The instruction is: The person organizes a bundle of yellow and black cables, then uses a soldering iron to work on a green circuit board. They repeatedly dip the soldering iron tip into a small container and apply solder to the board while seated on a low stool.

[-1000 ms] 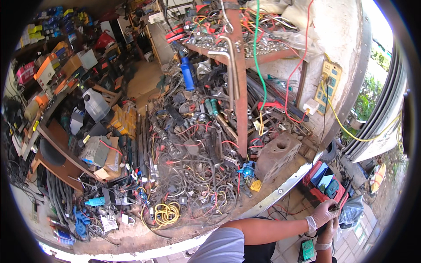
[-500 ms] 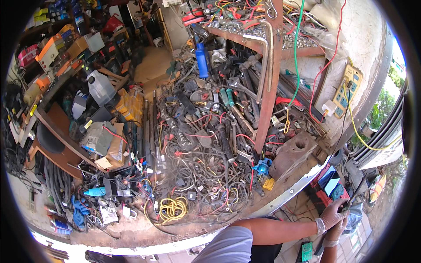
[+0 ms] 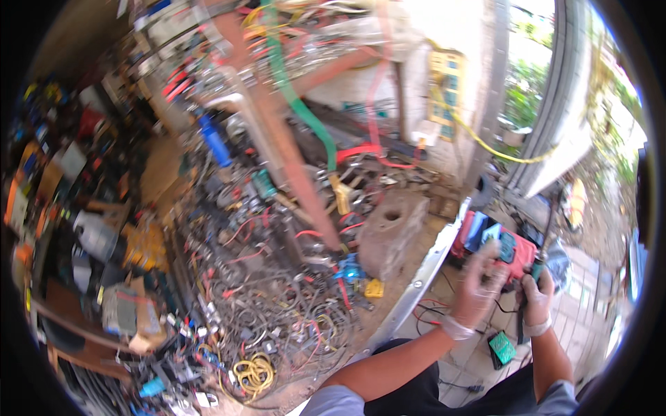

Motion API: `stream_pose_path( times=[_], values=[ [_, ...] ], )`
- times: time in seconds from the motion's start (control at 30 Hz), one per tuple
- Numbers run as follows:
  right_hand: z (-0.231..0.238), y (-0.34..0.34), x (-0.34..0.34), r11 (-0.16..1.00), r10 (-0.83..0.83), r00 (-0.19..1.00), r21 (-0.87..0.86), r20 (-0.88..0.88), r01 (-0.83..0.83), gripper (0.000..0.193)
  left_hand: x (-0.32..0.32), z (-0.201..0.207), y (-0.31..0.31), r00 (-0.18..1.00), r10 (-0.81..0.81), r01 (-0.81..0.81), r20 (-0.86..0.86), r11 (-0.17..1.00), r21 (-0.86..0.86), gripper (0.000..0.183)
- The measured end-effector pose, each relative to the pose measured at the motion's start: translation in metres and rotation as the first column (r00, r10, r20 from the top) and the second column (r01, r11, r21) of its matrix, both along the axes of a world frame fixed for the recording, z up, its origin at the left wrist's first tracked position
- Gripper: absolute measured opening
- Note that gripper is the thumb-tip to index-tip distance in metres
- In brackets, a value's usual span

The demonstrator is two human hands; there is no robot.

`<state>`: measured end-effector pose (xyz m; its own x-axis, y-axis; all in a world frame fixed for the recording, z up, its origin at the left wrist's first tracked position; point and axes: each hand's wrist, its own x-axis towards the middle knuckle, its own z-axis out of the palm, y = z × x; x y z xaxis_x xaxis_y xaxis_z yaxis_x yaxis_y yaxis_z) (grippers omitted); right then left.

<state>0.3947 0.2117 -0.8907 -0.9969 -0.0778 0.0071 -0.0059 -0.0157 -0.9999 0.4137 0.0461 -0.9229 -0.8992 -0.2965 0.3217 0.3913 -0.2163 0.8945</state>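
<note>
My right hand [image 3: 537, 301], in a thin translucent glove, is closed round a slim dark tool with a teal part [image 3: 538, 269]. Its exact kind is hard to make out. A dark strip hangs below that grip. Apart from it, to the left, my gloved left hand [image 3: 479, 291] is raised with the fingers spread and nothing visible in them, somewhat blurred. Just beyond the hands lies a red machine or case [image 3: 526, 253] with blue pieces and a teal piece [image 3: 508, 244] on top. A green circuit board [image 3: 501, 349] rests on a dark piece on the paving below.
Left of me, a cluttered bench holds tangled wires, a coiled yellow cable [image 3: 253, 374] and a heavy rusty block [image 3: 392, 225]. A metal edge strip [image 3: 417, 284] borders it. A yellow power strip [image 3: 446, 93] hangs on the wall. Thin leads [image 3: 429, 312] lie on the paving.
My view has swung to the right, so the bench shifts left. My hands were close together on the dark tool; now the left hand has come off and opened, while the right keeps hold.
</note>
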Motion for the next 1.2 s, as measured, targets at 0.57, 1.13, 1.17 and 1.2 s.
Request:
stream_pose_path(
  times=[0.57, 1.13, 1.17, 1.2],
  values=[
    [-0.038, 0.065, 0.001, 0.999, 0.036, 0.964, -0.001, 0.264, -0.037, 0.017, -0.018, 0.025, -0.173, 0.753, 0.535, -0.488, -0.382, 0.066, -0.87, 0.061],
    [-0.057, 0.117, 0.004, 0.975, -0.183, 0.954, 0.168, 0.238, 0.146, 0.015, -0.031, 0.022, -0.175, 0.729, 0.585, -0.379, -0.356, -0.088, -0.921, 0.058],
    [-0.057, 0.119, 0.008, 0.969, -0.201, 0.957, 0.188, 0.209, 0.162, 0.015, -0.031, 0.022, -0.176, 0.726, 0.585, -0.38, -0.362, -0.097, -0.92, 0.058],
    [-0.055, 0.12, 0.012, 0.961, -0.219, 0.959, 0.208, 0.18, 0.181, 0.015, -0.031, 0.022, -0.176, 0.724, 0.583, -0.384, -0.369, -0.103, -0.918, 0.058]
  ],
)
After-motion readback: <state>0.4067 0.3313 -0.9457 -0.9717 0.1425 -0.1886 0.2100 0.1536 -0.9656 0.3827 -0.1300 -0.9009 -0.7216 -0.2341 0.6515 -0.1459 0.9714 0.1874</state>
